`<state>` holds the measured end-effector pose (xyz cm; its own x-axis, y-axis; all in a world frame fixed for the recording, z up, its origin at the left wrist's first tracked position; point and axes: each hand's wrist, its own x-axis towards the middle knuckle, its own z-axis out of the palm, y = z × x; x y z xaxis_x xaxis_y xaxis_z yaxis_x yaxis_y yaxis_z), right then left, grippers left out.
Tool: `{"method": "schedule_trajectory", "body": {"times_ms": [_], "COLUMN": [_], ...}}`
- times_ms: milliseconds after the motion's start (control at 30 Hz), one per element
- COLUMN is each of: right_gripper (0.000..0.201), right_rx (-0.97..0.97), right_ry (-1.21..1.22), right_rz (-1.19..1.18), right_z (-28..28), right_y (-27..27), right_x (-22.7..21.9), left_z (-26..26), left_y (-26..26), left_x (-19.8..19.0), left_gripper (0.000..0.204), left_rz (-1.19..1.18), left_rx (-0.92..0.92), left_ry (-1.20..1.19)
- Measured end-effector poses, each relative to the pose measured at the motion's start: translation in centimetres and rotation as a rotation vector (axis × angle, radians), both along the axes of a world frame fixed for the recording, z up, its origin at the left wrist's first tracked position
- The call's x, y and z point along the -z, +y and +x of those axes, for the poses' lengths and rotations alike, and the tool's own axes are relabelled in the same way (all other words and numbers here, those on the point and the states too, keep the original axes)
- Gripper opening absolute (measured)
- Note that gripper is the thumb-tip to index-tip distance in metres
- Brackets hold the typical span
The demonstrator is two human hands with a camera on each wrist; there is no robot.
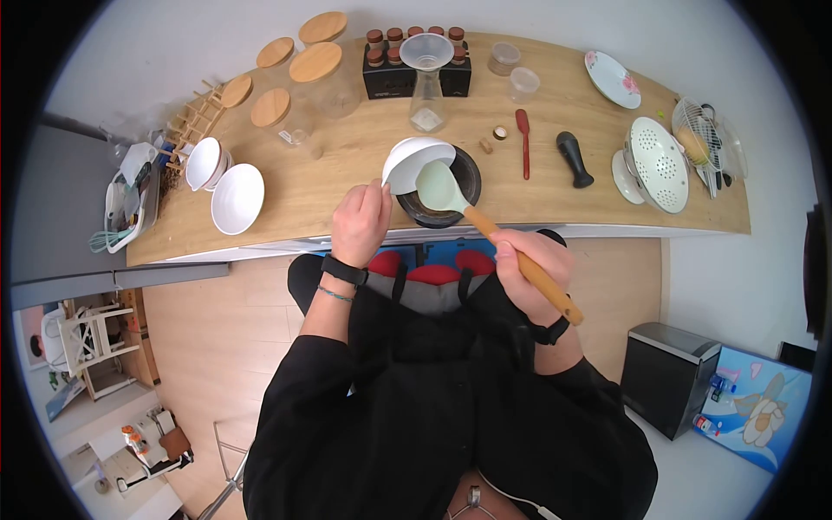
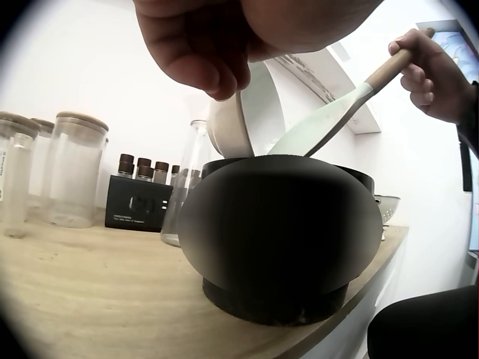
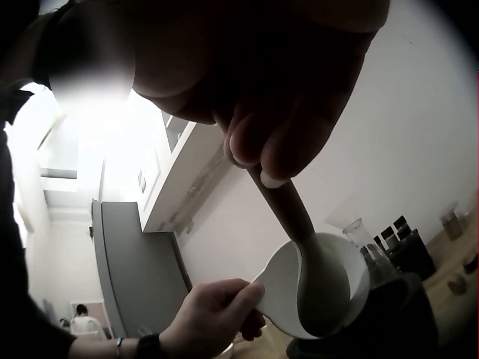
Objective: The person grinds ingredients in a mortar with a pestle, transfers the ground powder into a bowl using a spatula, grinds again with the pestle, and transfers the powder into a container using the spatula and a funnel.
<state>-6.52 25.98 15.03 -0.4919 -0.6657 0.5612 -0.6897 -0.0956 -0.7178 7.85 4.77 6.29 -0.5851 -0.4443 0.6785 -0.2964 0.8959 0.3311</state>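
My left hand [image 1: 360, 224] pinches the rim of a white bowl [image 1: 400, 161], which is tipped on its side over a round black mortar [image 1: 469, 179]. In my right hand [image 1: 535, 267] is the wooden handle of a pale green cooking spoon [image 1: 439, 185]. The spoon's head lies against the inside of the tilted bowl, low over the mortar's opening. From the right wrist view, the spoon head [image 3: 323, 288] overlaps the bowl's white inner wall [image 3: 281, 288]. The mortar's contents are hidden by the bowl and spoon.
Behind the mortar stand a glass bottle with a funnel [image 1: 426, 54] and a black spice rack [image 1: 381, 84]. A red spatula [image 1: 523, 143], black pestle [image 1: 572, 159] and white colander [image 1: 660, 165] lie rightward. White bowls [image 1: 237, 199] and wooden-lidded jars [image 1: 271, 107] stand leftward.
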Motion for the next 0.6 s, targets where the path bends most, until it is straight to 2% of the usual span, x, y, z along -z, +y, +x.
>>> {"method": "schedule_trajectory", "body": {"times_ms": [100, 233, 300, 367, 400, 433, 467, 533, 567, 600], "right_gripper": [0.011, 0.013, 0.011, 0.013, 0.015, 0.009, 0.009, 0.01, 0.01, 0.013], "right_rx": [0.082, 0.081, -0.063, -0.065, -0.069, -0.03, -0.027, 0.288, 0.293, 0.389], "right_ry": [-0.006, -0.011, 0.026, 0.055, 0.082, -0.019, -0.015, -0.454, -0.448, -0.478], "right_rz": [-0.03, -0.037, 0.012, -0.02, -0.052, -0.054, -0.052, -0.147, -0.149, -0.098], "right_z": [-0.5, -0.9, -0.8, -1.4, -1.7, -2.2, -2.6, -3.7, -4.5, -5.5], "right_y": [0.6, 1.2, 0.6, 0.4, 0.5, 1.3, 2.3, 4.1, 4.7, 5.1], "right_x": [-0.3, -1.1, -1.7, -0.9, -0.3, 0.3, 0.7, 1.1, 0.7, 0.0], "left_z": [0.3, 0.3, 0.4, 0.6, 0.9, 1.2, 1.5, 2.4, 3.1, 3.9], "left_y": [0.0, -0.2, -0.2, -0.3, -0.5, -0.7, -0.9, -1.7, -2.3, -3.0], "left_x": [-0.2, 0.0, 0.0, 0.1, 0.3, 0.4, 0.6, 0.9, 1.2, 1.7], "left_gripper": [0.004, 0.006, 0.008, 0.011, 0.017, 0.023, 0.023, 0.034, 0.034, 0.035], "left_rz": [0.023, 0.045, 0.087, 0.125, 0.195, 0.266, 0.268, 0.845, 0.847, 0.955], "left_rx": [-0.023, -0.027, -0.027, -0.026, -0.086, -0.146, -0.142, -0.275, -0.268, -0.29], "left_ry": [-0.003, 0.008, 0.01, 0.016, 0.003, -0.01, -0.006, 0.195, 0.198, 0.245]}}
